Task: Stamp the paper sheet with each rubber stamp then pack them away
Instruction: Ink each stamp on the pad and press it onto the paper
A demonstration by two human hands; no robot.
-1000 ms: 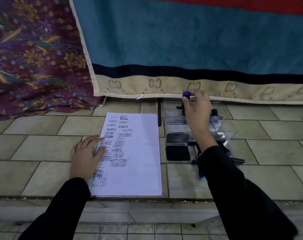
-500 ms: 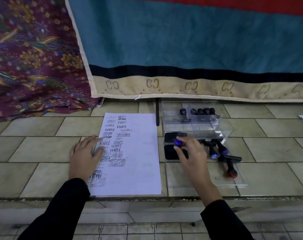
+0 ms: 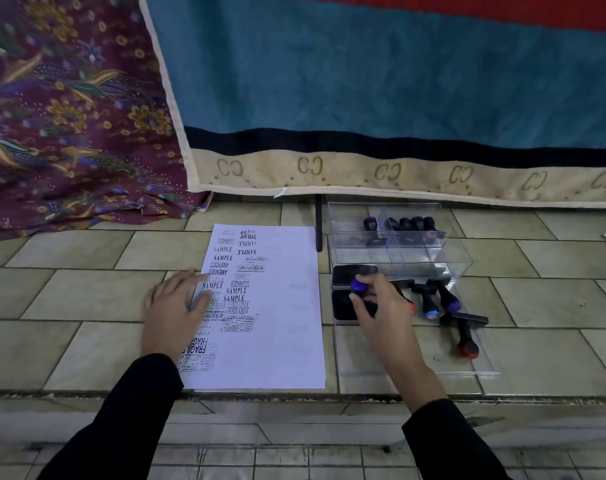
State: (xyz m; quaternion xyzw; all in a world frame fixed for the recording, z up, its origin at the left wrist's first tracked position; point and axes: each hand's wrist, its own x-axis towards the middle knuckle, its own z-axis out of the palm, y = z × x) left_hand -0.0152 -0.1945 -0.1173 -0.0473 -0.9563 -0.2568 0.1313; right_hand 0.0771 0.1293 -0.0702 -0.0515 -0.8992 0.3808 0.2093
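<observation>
Head view: purple-capped rubber stamp [image 3: 357, 285] gripped by right hand [image 3: 381, 306] at black ink pad [image 3: 341, 308]; contact hidden. Paper sheet [image 3: 280, 306] pressed flat on tiled floor [image 3: 86, 296] by left hand [image 3: 176, 306], fingers straight. Loose stamps [image 3: 445, 296] laid beside pad.

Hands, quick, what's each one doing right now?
Left hand: open, fingers flat on the paper sheet.
Right hand: gripping the blue-topped rubber stamp at the ink pad.

Teal blanket [image 3: 398, 81], maroon floral cloth [image 3: 69, 116]
White paper sheet [image 3: 280, 341] printed black; purple-capped rubber stamp [image 3: 358, 286]; beige tiles [image 3: 86, 299].
</observation>
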